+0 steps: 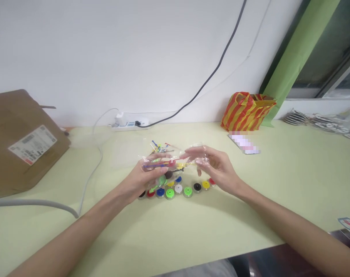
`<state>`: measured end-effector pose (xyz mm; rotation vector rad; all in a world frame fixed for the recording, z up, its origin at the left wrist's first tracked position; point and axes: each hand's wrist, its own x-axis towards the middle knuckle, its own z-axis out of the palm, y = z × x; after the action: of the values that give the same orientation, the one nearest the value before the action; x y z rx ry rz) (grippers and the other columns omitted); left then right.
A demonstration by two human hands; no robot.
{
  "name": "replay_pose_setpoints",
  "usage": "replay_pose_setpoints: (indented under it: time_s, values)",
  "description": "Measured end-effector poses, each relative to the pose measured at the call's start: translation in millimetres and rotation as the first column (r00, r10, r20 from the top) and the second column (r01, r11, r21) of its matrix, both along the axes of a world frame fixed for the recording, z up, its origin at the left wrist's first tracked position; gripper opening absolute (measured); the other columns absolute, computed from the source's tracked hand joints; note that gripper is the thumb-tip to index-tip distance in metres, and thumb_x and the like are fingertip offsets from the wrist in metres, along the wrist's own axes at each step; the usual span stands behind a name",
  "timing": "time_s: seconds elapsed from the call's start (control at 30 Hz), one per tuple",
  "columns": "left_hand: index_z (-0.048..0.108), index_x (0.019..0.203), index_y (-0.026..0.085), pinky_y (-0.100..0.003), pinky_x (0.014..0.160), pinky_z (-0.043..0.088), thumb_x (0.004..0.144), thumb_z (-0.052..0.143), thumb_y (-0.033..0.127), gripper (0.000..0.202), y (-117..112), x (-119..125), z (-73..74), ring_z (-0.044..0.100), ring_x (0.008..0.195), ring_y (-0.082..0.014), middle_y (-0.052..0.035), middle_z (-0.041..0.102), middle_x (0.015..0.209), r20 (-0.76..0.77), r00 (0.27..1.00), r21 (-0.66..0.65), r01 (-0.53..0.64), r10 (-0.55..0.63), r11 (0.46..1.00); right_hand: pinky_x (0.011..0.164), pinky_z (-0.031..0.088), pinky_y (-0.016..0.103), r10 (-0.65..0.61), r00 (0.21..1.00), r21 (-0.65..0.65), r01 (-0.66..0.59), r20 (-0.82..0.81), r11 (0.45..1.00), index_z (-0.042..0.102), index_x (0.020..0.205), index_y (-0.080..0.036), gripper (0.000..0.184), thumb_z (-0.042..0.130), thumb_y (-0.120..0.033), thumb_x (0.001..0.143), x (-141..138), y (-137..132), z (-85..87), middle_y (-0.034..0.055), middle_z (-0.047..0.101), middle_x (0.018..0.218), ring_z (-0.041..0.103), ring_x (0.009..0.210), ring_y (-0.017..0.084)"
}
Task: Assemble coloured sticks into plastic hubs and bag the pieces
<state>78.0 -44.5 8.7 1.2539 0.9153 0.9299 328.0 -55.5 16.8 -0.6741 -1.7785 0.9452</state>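
My left hand (144, 179) and my right hand (212, 165) hold a transparent plastic bag (175, 161) between them, above the table. Thin coloured plastic sticks and a red bead show through the bag. My right fingers pinch its right end, and my left fingers curl around its left end. Just below my hands, a row of round coloured plastic discs (177, 188) in clear casings lies on the table, partly hidden by my left hand. A small heap of thin coloured plastic pieces (159, 147) lies beyond the bag.
The pale green table (278, 192) holds a brown cardboard parcel (21, 144) at left and a red-and-yellow striped bag (247, 113) at the back. A power strip (130, 124) with cables sits against the wall, and a blurred card (243, 142) lies near the bag.
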Motion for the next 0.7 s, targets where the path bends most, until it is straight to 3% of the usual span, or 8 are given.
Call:
replay_pose_setpoints:
  time_s: [0.07,0.13,0.3,0.47,0.6,0.7]
  values:
    - [0.068,0.118,0.025,-0.031,0.072,0.062,0.074,0.086,0.039,0.05,1.7,-2.3,-1.3,0.071,0.11,-0.0314,-0.0108,0.074,0.12,0.048,0.999,-0.042,-0.025,0.027,0.999,0.066,0.058,0.031,0.085,0.996,-0.043,-0.085,-0.009,0.995,0.064,0.129,-0.024,0.033,0.058,-0.039,0.099,2.2,2.6,2.6,0.0103,0.067,0.131,0.068,0.103,0.022]
    - [0.068,0.118,0.027,-0.03,0.069,0.061,0.075,0.085,0.039,0.048,2.6,-4.4,-2.4,0.072,0.105,-0.0295,-0.0094,0.074,0.121,0.068,0.997,-0.055,-0.037,0.041,0.998,0.065,0.059,0.031,0.103,0.994,-0.065,-0.106,-0.044,0.992,0.064,0.128,-0.023,0.034,0.062,-0.037,0.097,2.8,6.1,2.2,0.011,0.067,0.129,0.07,0.1,0.022]
    - [0.069,0.115,0.026,-0.028,0.069,0.059,0.073,0.087,0.039,0.048,0.0,-3.5,-0.9,0.073,0.103,-0.0282,-0.0098,0.076,0.116,-0.003,1.0,-0.047,-0.006,0.006,0.999,0.049,0.053,0.027,0.007,0.993,-0.137,-0.024,-0.119,0.99,0.067,0.092,-0.019,0.023,0.077,-0.039,0.086,-0.4,11.6,-3.3,0.0051,0.072,0.084,0.071,0.071,0.019]
    - [0.069,0.113,0.024,-0.027,0.07,0.057,0.075,0.085,0.04,0.045,-1.9,0.0,-0.2,0.073,0.102,-0.0278,-0.01,0.076,0.115,-0.056,0.998,-0.022,0.021,-0.022,1.0,0.048,0.049,0.027,-0.109,0.989,-0.125,0.096,-0.102,0.988,0.067,0.076,-0.018,0.031,0.084,-0.045,0.077,-1.3,10.6,-6.9,0.0025,0.07,0.071,0.063,0.057,0.015]
    - [0.069,0.118,0.025,-0.025,0.06,0.054,0.076,0.084,0.042,0.049,-0.7,-1.6,-2.5,0.073,0.101,-0.0288,-0.0095,0.076,0.114,-0.135,0.989,0.0,0.063,-0.062,0.998,0.055,0.052,0.03,-0.173,0.973,-0.139,0.151,-0.156,0.979,0.068,0.072,-0.02,0.031,0.083,-0.046,0.077,-4.3,7.2,-13.6,0.0056,0.075,0.079,0.066,0.066,0.019]
    - [0.07,0.119,0.025,-0.027,0.071,0.057,0.076,0.085,0.041,0.049,0.4,-3.2,-4.8,0.07,0.11,-0.0296,-0.0086,0.076,0.115,-0.142,0.986,0.029,0.098,-0.093,0.995,0.071,0.057,0.036,-0.098,0.991,-0.103,0.088,-0.097,0.991,0.074,0.081,-0.021,0.022,0.079,-0.043,0.083,-8.5,4.7,-17.5,0.0073,0.077,0.093,0.071,0.08,0.022]
